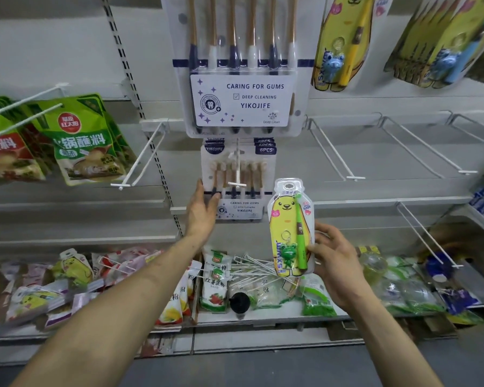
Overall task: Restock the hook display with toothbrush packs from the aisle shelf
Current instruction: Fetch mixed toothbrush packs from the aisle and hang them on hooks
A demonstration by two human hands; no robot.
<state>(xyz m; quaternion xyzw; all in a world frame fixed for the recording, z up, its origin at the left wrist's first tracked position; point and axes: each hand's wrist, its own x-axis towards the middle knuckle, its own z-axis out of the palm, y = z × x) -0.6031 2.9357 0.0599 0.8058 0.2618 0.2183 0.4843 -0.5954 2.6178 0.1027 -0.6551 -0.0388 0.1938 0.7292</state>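
My right hand holds a yellow bear-shaped child's toothbrush pack upright by its right edge; a green brush and a green frog charm sit inside it. My left hand reaches forward with straight fingers and touches the lower left of a white six-brush pack that hangs on a white hook. A larger pack of the same brand hangs above it. More yellow bear packs hang at the top right.
Bare white hooks stick out at the right, and another bare hook at the left beside green sauce pouches. The lower shelf holds loose hooks, food bags, a black cap and further toothbrush packs at the left.
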